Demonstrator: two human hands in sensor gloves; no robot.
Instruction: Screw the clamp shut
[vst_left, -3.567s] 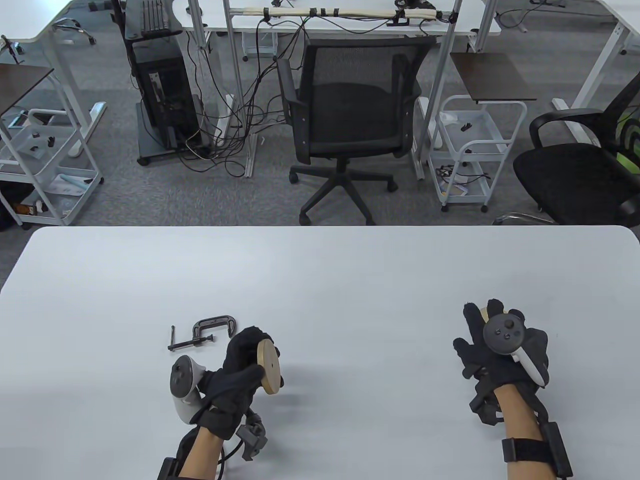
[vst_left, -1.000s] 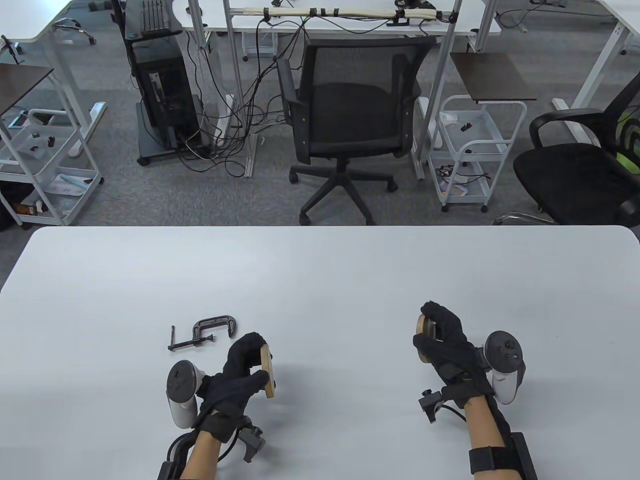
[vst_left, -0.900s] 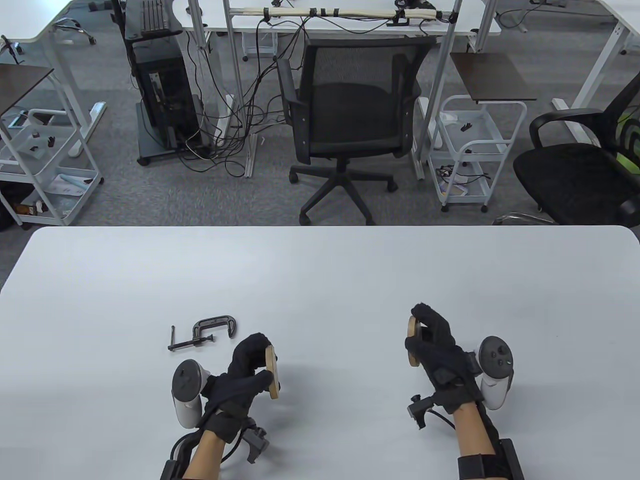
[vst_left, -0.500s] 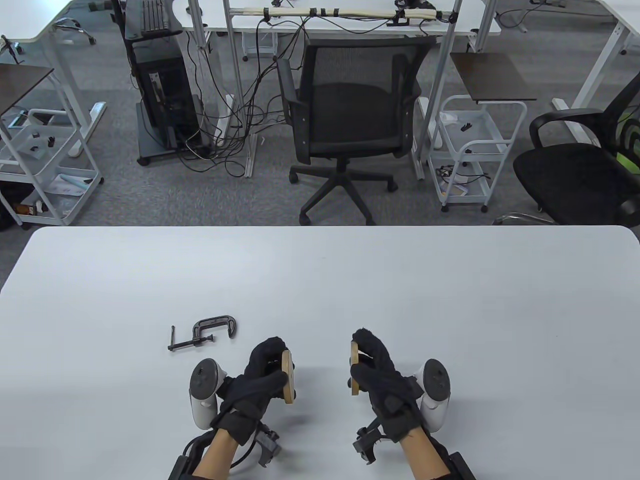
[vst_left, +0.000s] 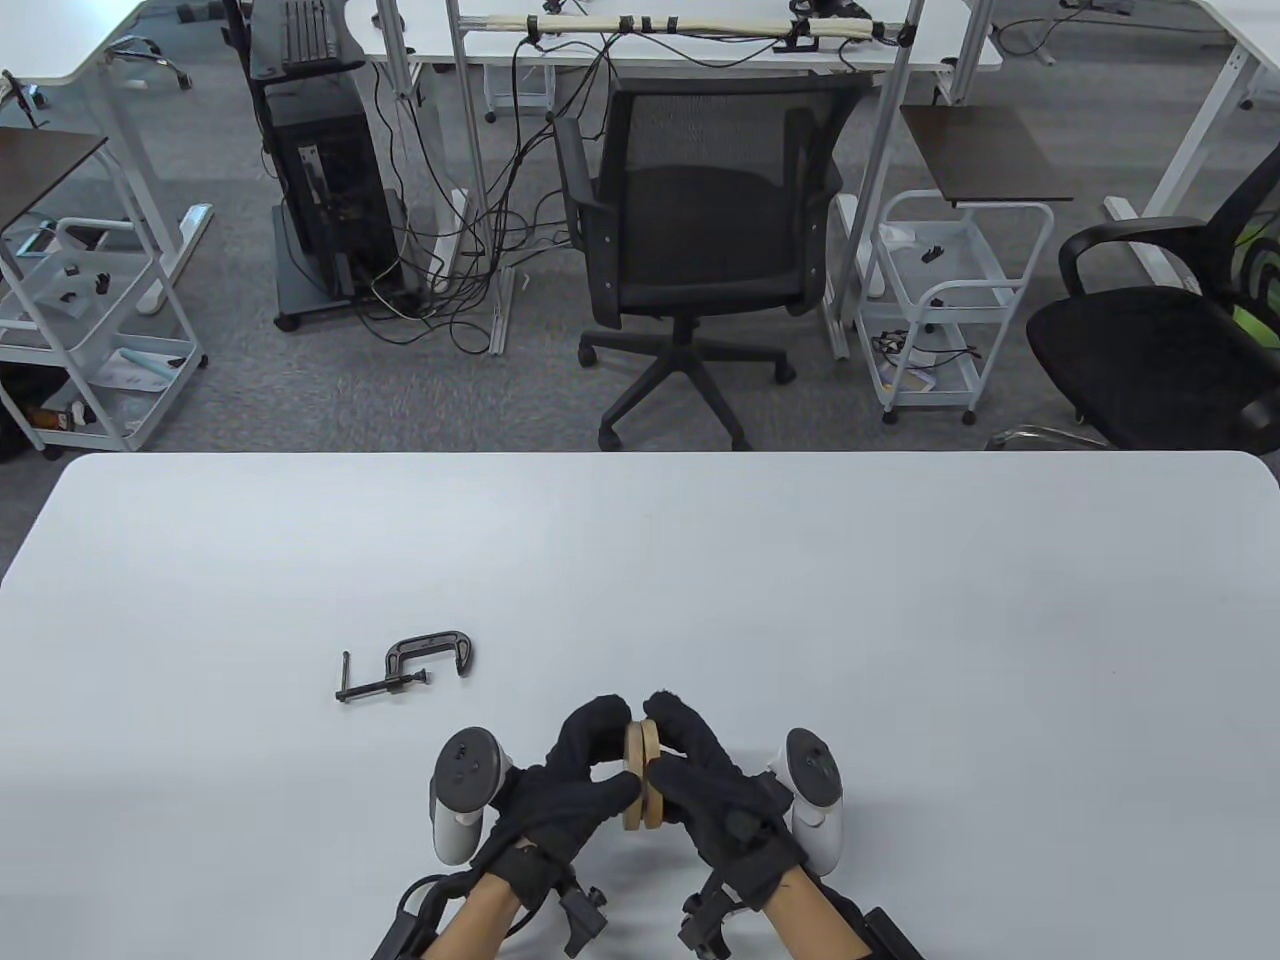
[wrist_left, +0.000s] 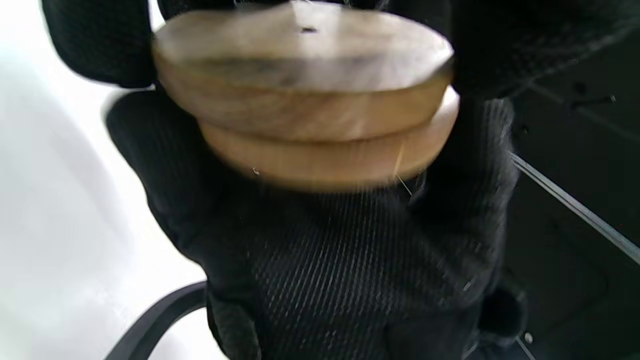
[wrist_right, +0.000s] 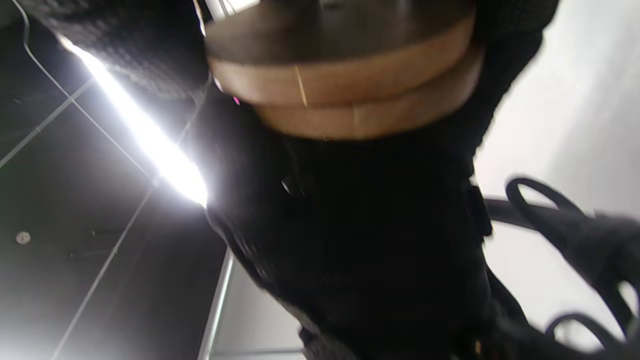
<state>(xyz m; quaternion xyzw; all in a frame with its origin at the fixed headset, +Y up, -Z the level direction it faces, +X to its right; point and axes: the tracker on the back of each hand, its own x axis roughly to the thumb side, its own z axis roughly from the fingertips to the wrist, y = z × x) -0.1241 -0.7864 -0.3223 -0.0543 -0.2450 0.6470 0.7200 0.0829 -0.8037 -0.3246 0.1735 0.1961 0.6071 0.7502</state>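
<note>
A small black C-clamp (vst_left: 415, 662) lies on the white table (vst_left: 700, 560), its screw rod pointing left, up and to the left of my hands. My left hand (vst_left: 590, 765) grips one round wooden disc (vst_left: 633, 775) on edge. My right hand (vst_left: 690, 765) grips a second wooden disc (vst_left: 652, 775). The two discs are pressed face to face near the table's front edge. The left wrist view shows the stacked discs (wrist_left: 305, 100) close up with the other glove behind them. The right wrist view shows the stacked discs (wrist_right: 345, 80) too.
A black office chair (vst_left: 700, 220) stands beyond the table's far edge. White carts (vst_left: 940, 300) and desk legs stand on the floor behind. Nothing else lies on the table.
Both hands have moved toward each other at the table's front middle. The two discs, held apart before, are now pressed together. The clamp has not moved.
</note>
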